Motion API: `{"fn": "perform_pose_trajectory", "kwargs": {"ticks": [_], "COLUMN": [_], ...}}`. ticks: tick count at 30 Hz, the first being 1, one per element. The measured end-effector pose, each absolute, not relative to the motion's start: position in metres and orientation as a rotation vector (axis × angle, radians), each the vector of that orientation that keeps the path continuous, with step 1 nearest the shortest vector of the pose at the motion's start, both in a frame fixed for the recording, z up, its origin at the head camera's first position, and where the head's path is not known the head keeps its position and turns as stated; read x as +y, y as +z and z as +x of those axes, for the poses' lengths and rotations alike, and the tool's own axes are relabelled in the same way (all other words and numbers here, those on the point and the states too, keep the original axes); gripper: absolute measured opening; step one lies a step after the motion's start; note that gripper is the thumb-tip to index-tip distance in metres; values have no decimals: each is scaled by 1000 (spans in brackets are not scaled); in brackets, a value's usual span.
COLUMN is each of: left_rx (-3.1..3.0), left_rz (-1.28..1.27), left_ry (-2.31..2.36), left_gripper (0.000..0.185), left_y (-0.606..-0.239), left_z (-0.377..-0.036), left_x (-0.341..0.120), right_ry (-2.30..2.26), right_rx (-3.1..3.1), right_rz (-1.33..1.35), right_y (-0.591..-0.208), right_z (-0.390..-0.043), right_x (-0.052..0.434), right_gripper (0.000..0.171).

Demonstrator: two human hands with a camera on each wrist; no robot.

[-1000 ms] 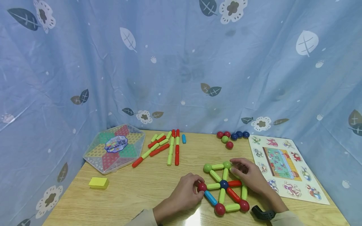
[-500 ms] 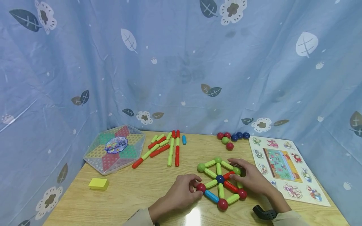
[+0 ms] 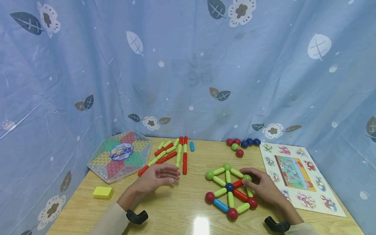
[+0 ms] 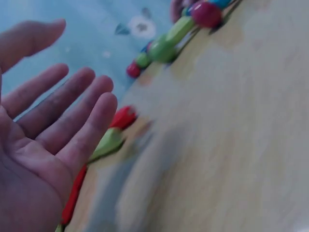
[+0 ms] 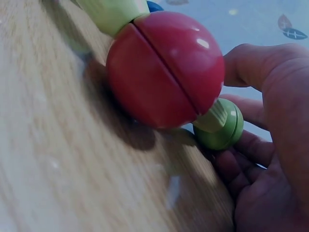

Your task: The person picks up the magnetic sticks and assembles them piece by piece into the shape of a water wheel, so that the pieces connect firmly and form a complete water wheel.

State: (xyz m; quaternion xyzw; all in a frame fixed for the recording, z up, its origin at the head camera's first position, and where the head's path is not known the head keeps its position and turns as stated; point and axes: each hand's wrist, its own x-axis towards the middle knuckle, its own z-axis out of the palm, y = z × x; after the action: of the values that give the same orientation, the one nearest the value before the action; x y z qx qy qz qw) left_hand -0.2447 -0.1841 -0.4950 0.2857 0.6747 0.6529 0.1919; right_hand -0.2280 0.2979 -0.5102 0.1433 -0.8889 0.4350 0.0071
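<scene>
On the right of the table lies a flat six-sided wheel of magnetic rods and balls, with a dark blue ball point(image 3: 229, 187) at its hub. Lime rods point(image 3: 219, 181), two red rods point(image 3: 241, 195) and a blue rod point(image 3: 220, 205) link the hub and the outer balls. My right hand point(image 3: 262, 187) holds the wheel's right-hand green ball point(image 5: 219, 130) between thumb and fingers; a red ball point(image 5: 165, 70) sits close by in the right wrist view. Held over the table, fingers extended and holding nothing, is my left hand point(image 3: 157, 178), near the loose rods point(image 3: 166, 157).
A clear hexagonal board-game case point(image 3: 120, 156) lies at the back left, with a yellow block point(image 3: 103, 192) in front of it. Several spare balls point(image 3: 239, 153) sit at the back. A picture puzzle board point(image 3: 296, 173) lies at the right edge. A blue rod point(image 3: 192, 146) lies alone.
The wheel turned and its right-hand green ball came into place by my right hand. My left hand let go of the red ball at the wheel's left and moved left toward the loose rods.
</scene>
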Motion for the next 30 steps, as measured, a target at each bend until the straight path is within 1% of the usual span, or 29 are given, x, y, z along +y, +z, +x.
{"fn": "perform_pose_trajectory", "kwargs": {"ticks": [7, 11, 14, 17, 21, 26, 30], "left_rx": [1870, 1996, 2217, 2494, 2828, 3067, 3102], "left_rz": [823, 752, 627, 503, 447, 440, 389], "left_ry": [1846, 1817, 1760, 1640, 1364, 997, 920], "left_gripper": [57, 55, 49, 39, 26, 22, 22], "left_y": [-495, -501, -505, -507, -504, -500, -496], "left_z": [-265, -275, -280, -282, -282, -281, -277], "left_x": [-201, -199, -188, -168, -142, -123, -119], "right_ry": [1390, 1392, 1380, 1376, 1399, 1396, 1366], "right_rx": [-2748, -2745, -2745, -2742, -2730, -2725, -2731], "right_rz": [444, 432, 429, 424, 426, 423, 412], "right_y": [-516, -516, -516, -516, -517, -517, -517], "right_z": [-226, -226, -226, -226, -226, -225, -226], "right_x": [297, 295, 296, 296, 297, 297, 297], "right_gripper": [31, 30, 30, 30, 30, 29, 29]}}
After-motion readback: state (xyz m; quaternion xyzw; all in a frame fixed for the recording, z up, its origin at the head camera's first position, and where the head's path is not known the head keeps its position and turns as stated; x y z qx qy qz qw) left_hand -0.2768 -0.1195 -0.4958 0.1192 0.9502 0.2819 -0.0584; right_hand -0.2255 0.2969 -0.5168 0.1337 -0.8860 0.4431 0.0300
